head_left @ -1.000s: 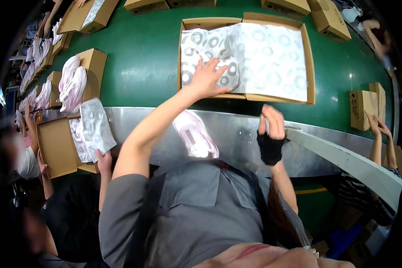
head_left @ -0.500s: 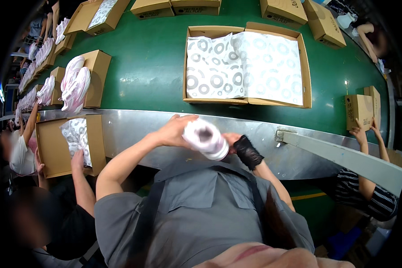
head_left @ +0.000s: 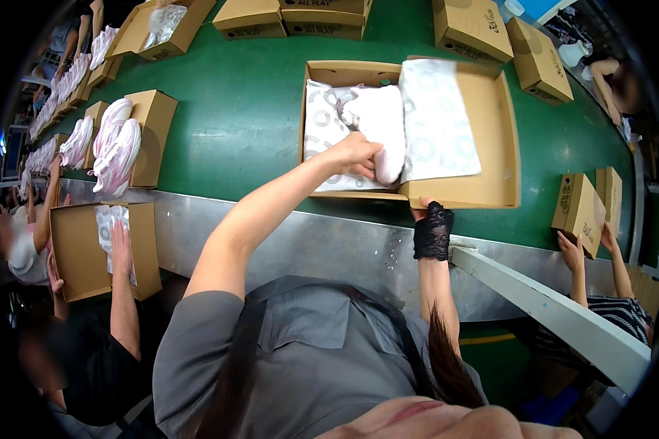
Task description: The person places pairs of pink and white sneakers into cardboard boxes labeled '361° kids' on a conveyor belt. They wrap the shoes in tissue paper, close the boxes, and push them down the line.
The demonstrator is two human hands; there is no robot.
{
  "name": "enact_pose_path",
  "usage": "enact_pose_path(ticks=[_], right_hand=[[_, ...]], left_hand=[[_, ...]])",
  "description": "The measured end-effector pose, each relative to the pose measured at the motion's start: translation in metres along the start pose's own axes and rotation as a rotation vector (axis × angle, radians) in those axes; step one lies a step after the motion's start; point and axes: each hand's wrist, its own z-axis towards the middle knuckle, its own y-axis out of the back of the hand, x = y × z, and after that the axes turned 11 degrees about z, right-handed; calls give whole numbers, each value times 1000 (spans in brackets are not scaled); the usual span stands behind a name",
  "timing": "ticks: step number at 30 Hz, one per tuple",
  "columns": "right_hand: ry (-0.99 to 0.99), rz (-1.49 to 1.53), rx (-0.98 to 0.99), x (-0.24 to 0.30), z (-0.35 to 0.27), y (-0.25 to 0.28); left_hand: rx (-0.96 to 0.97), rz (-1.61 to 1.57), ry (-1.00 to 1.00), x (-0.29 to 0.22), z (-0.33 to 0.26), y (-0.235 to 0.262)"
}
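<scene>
A shoebox [head_left: 499,192] lies opened out on the green belt, lined with patterned white tissue paper [head_left: 439,139]. Inside its left half rests a white and pink sneaker [head_left: 389,139], toe toward me. My left hand [head_left: 355,155] reaches in from the left, its fingers closed against the side of the toe. At the box's near edge, close to the middle fold, my right hand [head_left: 425,211] grips the cardboard; some of its fingers are hidden. A black lace cuff [head_left: 433,233] covers that wrist. Tissue bares the right half's cardboard along its right side.
A metal ledge [head_left: 344,233] runs between me and the belt, with a pale metal bar [head_left: 534,296] slanting off to the right. Sneakers [head_left: 117,150] lean on a box at left. Co-workers' hands handle an open box [head_left: 73,256] at left and a closed box [head_left: 584,212] at right.
The sneaker has gone from in front of my body into the box. My right hand has moved to the box edge. The right-hand tissue now covers less of the cardboard.
</scene>
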Motion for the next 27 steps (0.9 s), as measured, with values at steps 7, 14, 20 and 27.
enact_pose_path(ticks=[7,14,20,27], right_hand=[[1122,-1755,348,-8,-10,-40],[1168,-1672,393,-27,-4,-34],[1117,-1649,424,2,-21,-45],[1407,-1240,78,67,-75,-58]], left_hand=[[-722,-180,-351,30,-83,66],[-772,424,-469,81,-32,39],[-147,-456,-171,54,-52,47],[-12,-396,-397,-3,-56,9]])
